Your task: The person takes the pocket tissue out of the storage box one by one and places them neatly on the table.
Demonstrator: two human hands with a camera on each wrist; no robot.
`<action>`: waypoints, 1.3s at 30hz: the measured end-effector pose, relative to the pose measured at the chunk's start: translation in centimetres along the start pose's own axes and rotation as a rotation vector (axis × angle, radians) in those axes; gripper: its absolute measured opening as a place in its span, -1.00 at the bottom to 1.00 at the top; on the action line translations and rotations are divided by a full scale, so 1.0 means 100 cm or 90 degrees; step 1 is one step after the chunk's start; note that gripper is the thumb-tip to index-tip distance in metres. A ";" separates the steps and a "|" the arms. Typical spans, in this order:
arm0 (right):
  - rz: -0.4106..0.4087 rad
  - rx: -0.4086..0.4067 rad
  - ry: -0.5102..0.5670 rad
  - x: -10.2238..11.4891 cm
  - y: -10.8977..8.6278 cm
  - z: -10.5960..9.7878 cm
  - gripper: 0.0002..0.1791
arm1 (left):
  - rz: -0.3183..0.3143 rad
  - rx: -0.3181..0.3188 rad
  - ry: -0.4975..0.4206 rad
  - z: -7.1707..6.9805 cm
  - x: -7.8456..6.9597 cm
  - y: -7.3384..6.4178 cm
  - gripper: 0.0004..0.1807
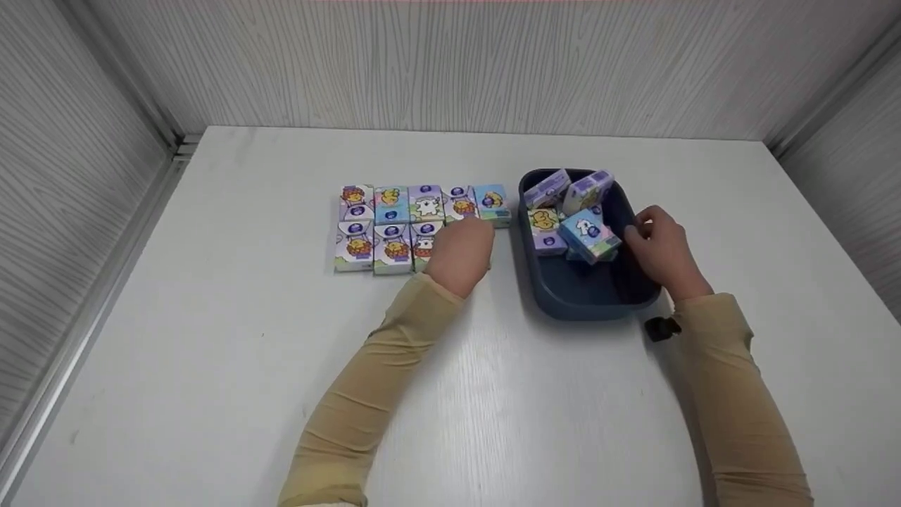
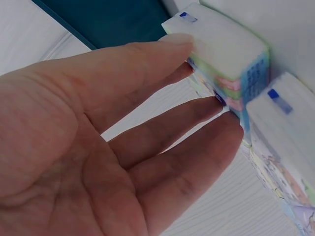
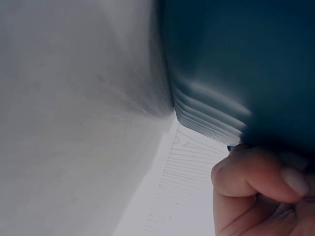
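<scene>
Several small tissue packs point(image 1: 427, 205) with cartoon prints lie in two rows on the white table. My left hand point(image 1: 461, 257) is at the right end of the nearer row, back of the hand up. In the left wrist view, its thumb and fingertips pinch a tissue pack point(image 2: 226, 49) with a blue end, close beside another pack point(image 2: 285, 118). The head view hides this pack under the hand. My right hand point(image 1: 662, 250) grips the right rim of a dark blue plastic bin point(image 1: 591, 310), its fingers curled in the right wrist view point(image 3: 261, 182).
Inside the bin, several tissue packs point(image 1: 590, 236) lie loosely piled toward the far end, some tilted. A small black object point(image 1: 662, 329) is at my right wrist. Grey wood-grain panels point(image 1: 450, 63) enclose the table's back and sides.
</scene>
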State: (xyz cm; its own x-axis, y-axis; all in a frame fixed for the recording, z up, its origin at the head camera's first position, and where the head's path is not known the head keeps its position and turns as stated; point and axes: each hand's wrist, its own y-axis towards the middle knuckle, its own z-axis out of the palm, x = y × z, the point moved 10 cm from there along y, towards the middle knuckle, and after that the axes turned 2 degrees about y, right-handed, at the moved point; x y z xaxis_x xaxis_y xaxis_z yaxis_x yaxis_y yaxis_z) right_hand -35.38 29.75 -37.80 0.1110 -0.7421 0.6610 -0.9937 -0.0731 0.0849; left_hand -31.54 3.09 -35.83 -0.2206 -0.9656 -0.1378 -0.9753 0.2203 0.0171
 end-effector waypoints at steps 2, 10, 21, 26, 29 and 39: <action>-0.001 0.001 -0.001 0.001 0.000 0.000 -0.72 | -0.004 0.001 -0.009 -0.001 0.002 0.001 -0.87; 0.006 0.009 0.000 0.000 0.001 0.000 -0.70 | -0.008 -0.002 -0.017 -0.003 0.005 0.002 -0.86; 0.020 0.017 0.008 0.000 0.003 -0.001 -0.66 | -0.009 -0.009 -0.024 -0.006 0.007 0.001 -0.88; 0.014 0.012 0.007 0.001 0.002 -0.001 -0.66 | 0.004 -0.022 -0.025 -0.012 -0.001 -0.002 -0.84; 0.022 0.014 0.007 0.000 0.001 0.000 -0.66 | 0.010 -0.024 -0.034 -0.017 -0.009 -0.002 -0.81; 0.014 0.008 -0.003 0.002 -0.002 -0.001 -0.67 | 0.113 -0.107 -0.049 -0.033 -0.052 -0.006 -0.64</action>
State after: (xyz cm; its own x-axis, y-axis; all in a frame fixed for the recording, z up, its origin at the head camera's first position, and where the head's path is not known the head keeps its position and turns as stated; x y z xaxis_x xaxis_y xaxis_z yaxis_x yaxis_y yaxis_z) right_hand -35.16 29.70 -37.62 0.0885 -0.7470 0.6589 -0.9961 -0.0648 0.0604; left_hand -29.81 7.55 -31.87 -0.3937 -0.8988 -0.1927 -0.9111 0.3537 0.2116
